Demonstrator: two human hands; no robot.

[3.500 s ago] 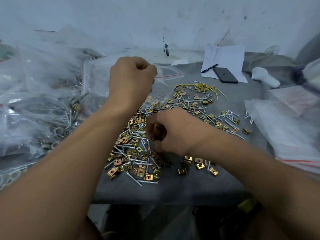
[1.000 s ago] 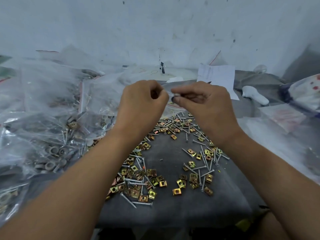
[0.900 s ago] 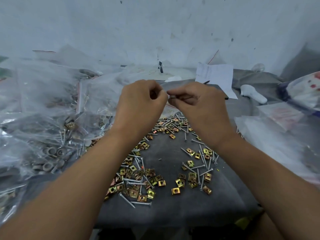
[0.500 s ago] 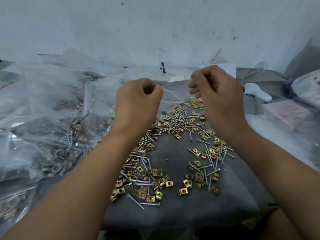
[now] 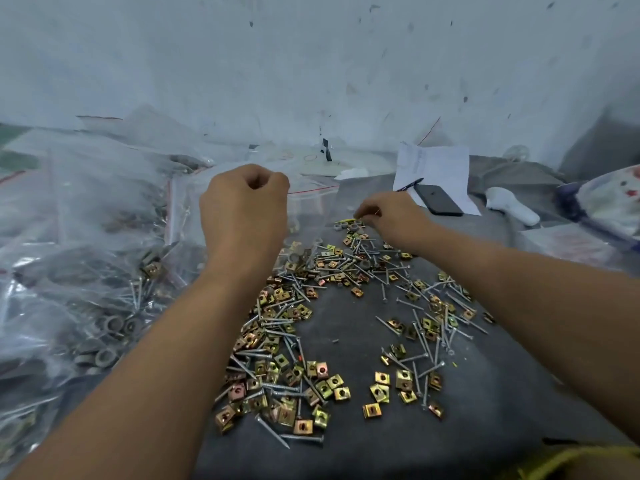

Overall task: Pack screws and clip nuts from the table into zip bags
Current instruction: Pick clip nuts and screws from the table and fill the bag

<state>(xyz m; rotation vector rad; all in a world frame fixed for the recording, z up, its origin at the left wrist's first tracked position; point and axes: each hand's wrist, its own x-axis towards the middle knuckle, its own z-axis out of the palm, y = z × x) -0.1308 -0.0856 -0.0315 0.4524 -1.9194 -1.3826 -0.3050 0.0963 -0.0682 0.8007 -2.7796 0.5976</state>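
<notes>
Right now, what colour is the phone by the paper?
Black; the phone shows in the head view.

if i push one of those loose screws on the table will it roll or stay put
A loose screw would probably roll in a short arc, since its head is wider than its shank. The dark cloth looks soft, so likely not far. Neighbouring clip nuts would probably stop it.

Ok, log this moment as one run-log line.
left hand: holds zip bag up | right hand: reaching into far screws and clip nuts | packing unfinished
</notes>
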